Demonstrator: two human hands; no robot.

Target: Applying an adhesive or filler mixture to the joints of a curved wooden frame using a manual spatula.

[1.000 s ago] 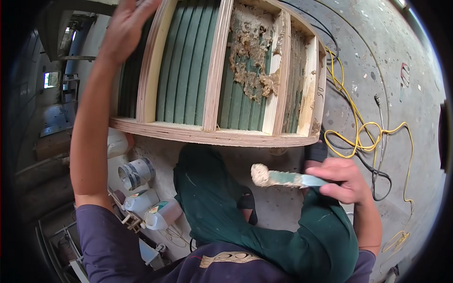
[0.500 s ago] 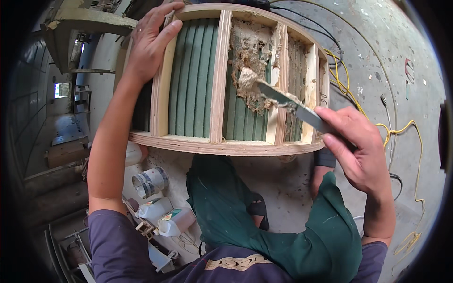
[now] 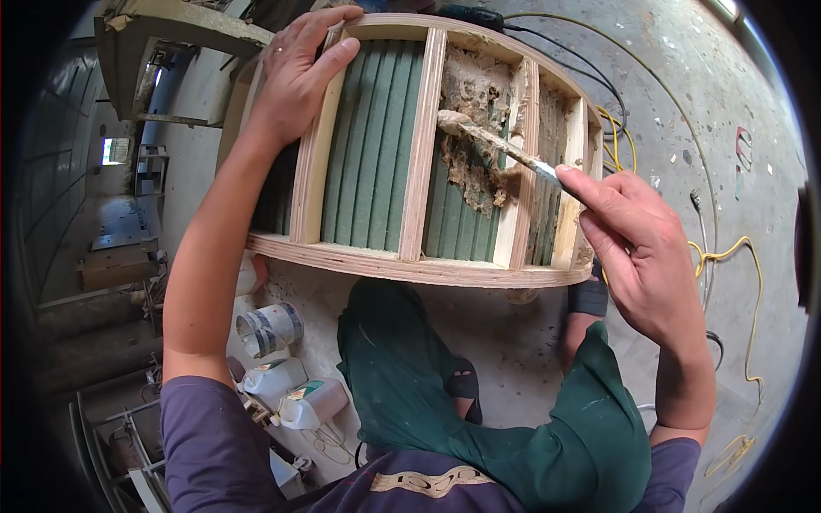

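Observation:
A curved wooden frame (image 3: 416, 145) with plywood ribs stands in front of me, its bays backed by green ribbed panels (image 3: 376, 141). My left hand (image 3: 304, 81) grips its upper left part, fingers over the rim and thumb on a rib. In my right hand (image 3: 641, 252) is a putty knife (image 3: 534, 165), shown almost edge-on, with a lump of beige filler (image 3: 455, 121) at its tip. The tip is over the third bay, where rough brown-beige paste (image 3: 475, 175) covers much of the panel. The knife's handle is hidden in my fingers.
Black and yellow cables (image 3: 727, 248) lie on the concrete floor at the right. Plastic jugs (image 3: 312, 403) and a smeared bucket (image 3: 270, 329) stand below left. My green-clad legs are just under the frame. A wooden structure (image 3: 184, 30) rises at the upper left.
The putty knife has turned from showing its flat blade to nearly edge-on, its tip slightly higher. The frame and my left hand appear a little further right in view.

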